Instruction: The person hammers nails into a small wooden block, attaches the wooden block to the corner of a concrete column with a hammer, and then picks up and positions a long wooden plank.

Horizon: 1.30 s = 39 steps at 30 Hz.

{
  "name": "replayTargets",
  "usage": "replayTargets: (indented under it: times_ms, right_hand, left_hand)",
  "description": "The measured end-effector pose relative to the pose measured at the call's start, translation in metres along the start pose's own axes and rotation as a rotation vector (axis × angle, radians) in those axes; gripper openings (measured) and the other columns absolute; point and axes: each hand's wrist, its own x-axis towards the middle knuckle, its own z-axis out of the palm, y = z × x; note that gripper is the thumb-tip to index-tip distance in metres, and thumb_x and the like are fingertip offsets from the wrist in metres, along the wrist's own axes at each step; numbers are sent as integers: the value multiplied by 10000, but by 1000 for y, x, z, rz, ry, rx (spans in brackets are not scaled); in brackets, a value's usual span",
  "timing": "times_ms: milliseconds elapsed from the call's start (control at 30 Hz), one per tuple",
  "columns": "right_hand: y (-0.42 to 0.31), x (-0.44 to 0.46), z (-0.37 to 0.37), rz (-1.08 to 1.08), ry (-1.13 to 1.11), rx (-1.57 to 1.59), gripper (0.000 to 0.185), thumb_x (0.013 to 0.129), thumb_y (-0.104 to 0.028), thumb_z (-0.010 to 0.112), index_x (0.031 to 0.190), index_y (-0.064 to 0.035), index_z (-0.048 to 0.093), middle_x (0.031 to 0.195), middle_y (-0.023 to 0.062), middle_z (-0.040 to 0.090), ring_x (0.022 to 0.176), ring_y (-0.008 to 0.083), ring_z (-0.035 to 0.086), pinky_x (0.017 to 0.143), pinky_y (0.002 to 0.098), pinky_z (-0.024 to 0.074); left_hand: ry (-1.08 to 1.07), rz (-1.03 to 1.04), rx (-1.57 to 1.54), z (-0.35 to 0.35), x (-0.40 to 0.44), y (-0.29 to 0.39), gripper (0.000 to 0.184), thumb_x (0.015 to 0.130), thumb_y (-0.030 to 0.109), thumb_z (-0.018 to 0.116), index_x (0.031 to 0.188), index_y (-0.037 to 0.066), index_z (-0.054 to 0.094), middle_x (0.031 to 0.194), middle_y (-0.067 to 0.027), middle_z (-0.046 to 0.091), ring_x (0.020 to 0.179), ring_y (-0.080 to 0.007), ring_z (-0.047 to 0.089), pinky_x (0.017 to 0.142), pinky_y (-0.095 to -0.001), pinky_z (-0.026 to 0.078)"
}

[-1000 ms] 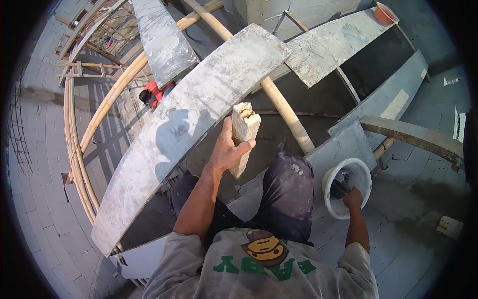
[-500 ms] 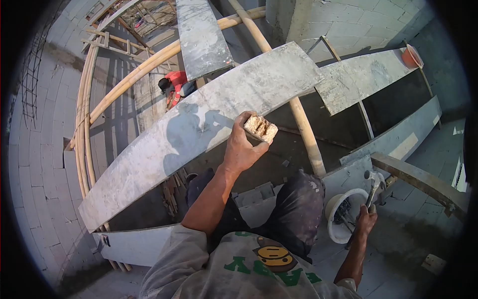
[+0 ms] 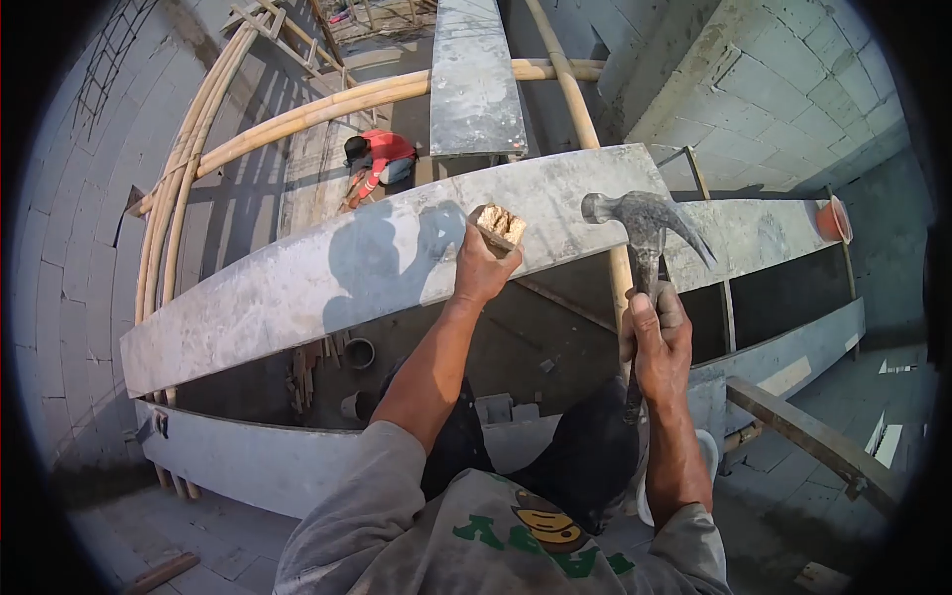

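Observation:
My left hand [image 3: 482, 272] is closed around a short wood block [image 3: 502, 225], its rough, splintered end facing up. It is held out over the long grey-stained board [image 3: 268, 283], and I cannot tell whether the block touches it. On the right, my right hand [image 3: 658, 347] grips a claw hammer [image 3: 647, 220] by the handle, with the thumb along it. The hammer's head is up, its striking face pointing left toward the block and its claw to the right. A gap separates hammer and block.
Bamboo poles [image 3: 327, 106] cross behind the board. Below, a person in red [image 3: 385, 151] crouches. An orange bucket [image 3: 834, 220] sits at the right board's end. A wooden beam [image 3: 808, 431] juts in at right. Dark openings lie between the boards.
My right hand has raised the hammer from beside the white bucket to the height of the block. My left hand still holds the block. The view has shifted.

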Motion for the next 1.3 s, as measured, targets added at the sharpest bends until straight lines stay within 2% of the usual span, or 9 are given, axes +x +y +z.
replayTargets:
  times_ms: [200,233,333,467,633,800,933,1133,1300]
  right_hand:
    - [-20,31,46,-444,80,-328,251,964,-261,558,935,-17,508,688,59,550,544,135,497,485,304,422]
    - [-18,36,56,-561,124,-466,268,963,-263,545,963,3,510,684,157,592,552,280,585,530,402,463]
    - [17,54,56,-373,-154,-1032,300,944,-281,564,979,12,513,660,227,591,594,411,607,543,450,461]
    - [-6,50,61,-318,-127,-815,289,933,-291,575,973,-10,520,641,259,568,661,496,565,557,495,450]
    - [-56,34,66,-401,62,-391,312,988,-318,506,1029,-10,541,686,21,522,639,75,445,557,263,385]
    - [-12,41,60,-710,120,-718,327,967,-295,527,1074,13,496,658,145,569,554,286,602,512,378,450]
    - [13,45,56,-315,-139,-964,338,946,-333,546,970,3,518,697,273,589,676,480,590,583,511,460]
    - [-30,36,45,-205,42,-444,392,979,-407,491,952,-17,530,600,46,513,469,182,501,455,303,398]
    - [-70,23,66,-662,345,-38,459,988,-473,415,1005,-19,483,646,7,476,487,53,415,441,204,325]
  left_hand:
    - [-34,112,-101,2,-4,-9,801,709,227,764,1351,43,321,1194,-188,572,1094,-315,586,931,-389,460]
    - [-65,53,-104,1,-4,-4,820,715,235,761,1371,68,298,1195,-182,569,1096,-309,585,932,-379,461]
    - [-10,162,59,2,-1,-19,813,710,232,746,1370,65,302,1194,-171,567,1098,-302,583,943,-368,459]
    - [-45,143,-16,5,-7,-26,805,684,211,743,1360,83,325,1220,-166,547,1122,-318,561,962,-377,449]
    - [-54,42,-106,9,0,-15,779,636,144,751,1323,92,386,1236,-167,524,1158,-337,525,979,-387,436]
    - [-60,75,-72,3,-3,-6,762,637,125,745,1311,73,392,1227,-168,537,1149,-341,533,981,-389,441]
    - [-11,257,-87,9,3,-11,746,641,122,734,1304,66,397,1221,-180,544,1130,-361,545,973,-397,449]
    - [-37,147,4,11,-2,-12,768,672,165,715,1349,98,357,1239,-170,548,1132,-313,568,962,-362,460]
    - [-59,159,5,12,-7,-16,776,664,155,718,1348,90,356,1239,-165,548,1132,-310,568,971,-363,454]
